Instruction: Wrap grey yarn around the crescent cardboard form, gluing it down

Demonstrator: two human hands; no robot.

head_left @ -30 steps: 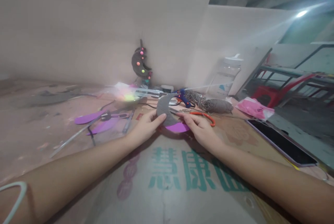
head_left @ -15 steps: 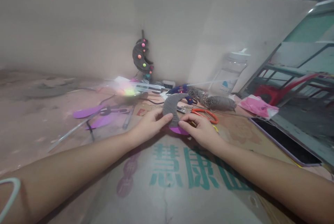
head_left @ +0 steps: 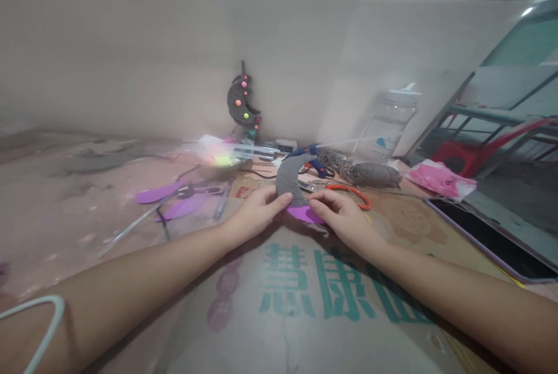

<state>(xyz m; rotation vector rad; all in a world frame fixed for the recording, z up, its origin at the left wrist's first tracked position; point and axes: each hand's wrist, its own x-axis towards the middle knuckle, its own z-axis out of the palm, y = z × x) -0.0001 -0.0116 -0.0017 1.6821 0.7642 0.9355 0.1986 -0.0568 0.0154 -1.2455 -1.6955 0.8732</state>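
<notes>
And here's the left hand (head_left: 259, 211), thumb in front, pinching the gray crescent (head_left: 286, 179) by its lower left edge, presumably to steady it upright above the cardboard (head_left: 340, 342). The right hand (head_left: 349, 220) meets the lower end, thumb and fingertip close together (whether they actually pinch anything, I can't tell), with a purple piece (head_left: 307, 215) showing below. Orange-handled scissors (head_left: 361, 195) and gray yarn (head_left: 375, 174) lie beyond, likely kept within reach. The cardboard, green-printed, covers the work surface; a pale wall (head_left: 174, 43) stands behind, a red chair (head_left: 457, 156) off right.
</notes>
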